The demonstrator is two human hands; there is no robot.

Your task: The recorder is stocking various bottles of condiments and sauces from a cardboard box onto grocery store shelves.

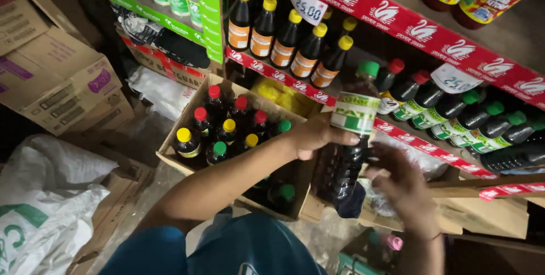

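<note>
Left arm comes in from the lower left, bare forearm stretched out pretty straight, and the left hand [309,135] is curled with the thumb pointing right and the fingers wrapped round in a grip. Right hand [397,181] sits lower and to the right, blurry, palm facing left, fingers half bent and spread loose. Right wrist drops straight down toward the bottom edge.

A carton [170,149] of bottles [226,129] sits below the shelf [295,85], sacks [45,195] lying to its left.
</note>
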